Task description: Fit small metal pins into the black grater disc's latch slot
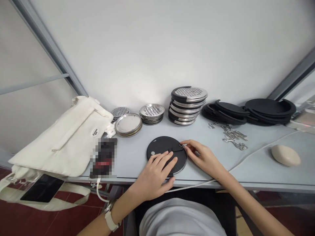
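Note:
A round black disc (157,143) with a silver edge showing at its lower right lies on the table near the front edge. Across its lower half rests my left hand (157,175), fingers stretched out and spread over the surface. My right hand (197,152) is at the disc's right edge, thumb and forefinger pinching a small metal clip (181,146). Whether the clip is fastened to the disc cannot be made out. To the right lies a loose pile of similar metal clips (235,135).
Along the wall stand thin metal plates (128,124), round grater plates (152,111), a tall stack of black-cased graters (189,106) and black covers (268,109). A white bag (66,141) and phone (103,159) sit left. A white cable (253,155) and a beige mouse-like object (285,155) lie right.

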### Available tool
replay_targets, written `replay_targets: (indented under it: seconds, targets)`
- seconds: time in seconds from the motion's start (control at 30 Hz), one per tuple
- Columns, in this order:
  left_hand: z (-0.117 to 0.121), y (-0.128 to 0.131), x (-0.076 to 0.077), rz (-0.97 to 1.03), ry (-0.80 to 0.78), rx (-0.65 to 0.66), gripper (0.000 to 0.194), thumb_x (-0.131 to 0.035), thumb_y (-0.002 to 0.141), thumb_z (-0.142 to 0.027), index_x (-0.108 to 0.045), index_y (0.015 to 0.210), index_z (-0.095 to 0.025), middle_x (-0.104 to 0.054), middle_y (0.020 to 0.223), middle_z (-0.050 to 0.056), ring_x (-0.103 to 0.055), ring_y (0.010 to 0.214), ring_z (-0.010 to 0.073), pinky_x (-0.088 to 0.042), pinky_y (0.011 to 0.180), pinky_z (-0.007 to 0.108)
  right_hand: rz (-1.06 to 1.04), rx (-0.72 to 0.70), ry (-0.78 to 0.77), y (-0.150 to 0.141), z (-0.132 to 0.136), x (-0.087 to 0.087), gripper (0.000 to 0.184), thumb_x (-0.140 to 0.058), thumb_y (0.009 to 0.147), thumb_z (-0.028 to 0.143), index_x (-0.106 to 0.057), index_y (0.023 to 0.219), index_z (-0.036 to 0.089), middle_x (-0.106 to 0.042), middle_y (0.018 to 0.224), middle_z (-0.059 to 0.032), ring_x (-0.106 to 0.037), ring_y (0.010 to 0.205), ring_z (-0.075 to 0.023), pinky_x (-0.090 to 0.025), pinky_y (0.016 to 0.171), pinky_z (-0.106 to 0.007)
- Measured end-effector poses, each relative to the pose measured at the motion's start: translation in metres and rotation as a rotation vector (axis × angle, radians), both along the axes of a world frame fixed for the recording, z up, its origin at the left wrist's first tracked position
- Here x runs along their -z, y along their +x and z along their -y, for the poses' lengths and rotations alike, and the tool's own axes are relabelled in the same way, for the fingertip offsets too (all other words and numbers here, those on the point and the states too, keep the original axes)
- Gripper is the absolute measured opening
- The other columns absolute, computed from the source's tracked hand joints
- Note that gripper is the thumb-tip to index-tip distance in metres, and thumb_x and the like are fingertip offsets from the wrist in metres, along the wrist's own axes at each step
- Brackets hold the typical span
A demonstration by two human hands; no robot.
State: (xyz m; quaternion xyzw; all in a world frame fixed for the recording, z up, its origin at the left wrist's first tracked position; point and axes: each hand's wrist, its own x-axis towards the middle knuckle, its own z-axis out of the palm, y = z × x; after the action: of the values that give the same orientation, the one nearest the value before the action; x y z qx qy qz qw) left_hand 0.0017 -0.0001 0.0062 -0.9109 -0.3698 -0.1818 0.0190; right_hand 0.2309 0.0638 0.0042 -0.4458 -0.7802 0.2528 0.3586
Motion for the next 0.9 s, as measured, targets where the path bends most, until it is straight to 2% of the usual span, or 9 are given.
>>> replay_targets:
  seconds: [0.2,0.5,0.77,0.9]
  targets:
    - [-0.0004,-0.0005,0.0003,-0.007,-0.009,0.001,0.053,-0.047,0.093,-0.031,-0.039,0.143,-0.014,-0.040,0.148,0.012,-0.032,0.139,0.0257,-0.034,0.108,0.045,0.014,-0.018,-0.006,0.0007,0.0003,-0.0011,0.024,-0.044,0.095,0.031,-0.061,0.109,0.021,-0.069,0.083,-0.0056,-0.063,0.068,-0.0191,-0.051,0.062,-0.031]
    - [-0.0002,-0.0001,0.0002,-0.010,-0.018,-0.002,0.052,-0.046,0.094,-0.030,-0.039,0.143,-0.014,-0.039,0.149,0.012,-0.031,0.139,0.0255,-0.032,0.109,0.045,-0.019,-0.034,-0.042,0.0017,0.0004,-0.0016,0.023,-0.048,0.094,0.033,-0.060,0.110,0.020,-0.062,0.073,-0.0024,-0.059,0.066,-0.0184,-0.049,0.062,-0.031]
    - [0.0000,-0.0002,0.0007,-0.014,-0.027,-0.001,0.053,-0.046,0.094,-0.031,-0.038,0.144,-0.014,-0.038,0.150,0.011,-0.031,0.139,0.0256,-0.031,0.110,0.045,-0.025,-0.042,-0.081,0.0036,-0.0019,0.0025,0.025,-0.047,0.095,0.035,-0.060,0.110,0.019,-0.064,0.076,-0.0029,-0.060,0.069,-0.0190,-0.050,0.066,-0.031]
    - [0.0000,-0.0005,0.0010,-0.011,-0.028,0.001,0.052,-0.045,0.095,-0.031,-0.038,0.144,-0.014,-0.039,0.149,0.011,-0.031,0.140,0.0257,-0.031,0.109,0.046,-0.009,-0.048,-0.054,0.0042,-0.0034,0.0041,0.026,-0.046,0.096,0.032,-0.059,0.114,0.020,-0.067,0.089,-0.0064,-0.063,0.076,-0.0202,-0.050,0.074,-0.034]
